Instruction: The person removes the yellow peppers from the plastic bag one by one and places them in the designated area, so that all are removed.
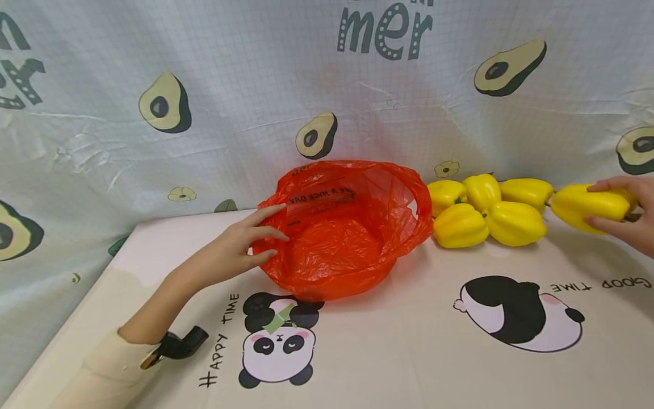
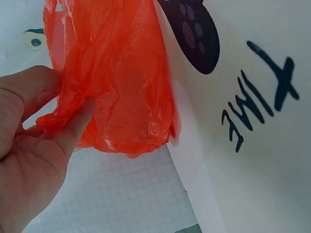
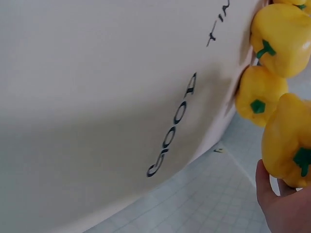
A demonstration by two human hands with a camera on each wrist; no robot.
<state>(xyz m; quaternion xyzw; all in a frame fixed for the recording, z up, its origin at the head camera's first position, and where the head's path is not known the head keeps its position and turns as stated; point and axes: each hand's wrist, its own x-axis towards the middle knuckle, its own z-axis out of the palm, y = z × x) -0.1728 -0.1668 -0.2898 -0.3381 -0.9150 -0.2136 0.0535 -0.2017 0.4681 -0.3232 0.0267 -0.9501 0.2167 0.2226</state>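
A red plastic bag [image 1: 332,244] stands on the table with its mouth spread wide and printed letters on its far wall. At its left rim, my left hand [image 1: 245,244] holds the thin film between thumb and fingers; the left wrist view shows the bag [image 2: 126,82] between them. Far to the right, my right hand [image 1: 633,210] grips a yellow bell pepper [image 1: 579,207] at the right end of a group. The green stem end of that held pepper [image 3: 286,141] shows in the right wrist view. Several more yellow bell peppers [image 1: 516,223] lie beside the bag's right side.
The table's pale cloth [image 1: 409,352] carries panda prints and lettering. Behind the bag and peppers hangs a pale curtain [image 1: 245,85] with avocado prints, close to the table's back edge. A black strap [image 1: 181,343] is on the left wrist.
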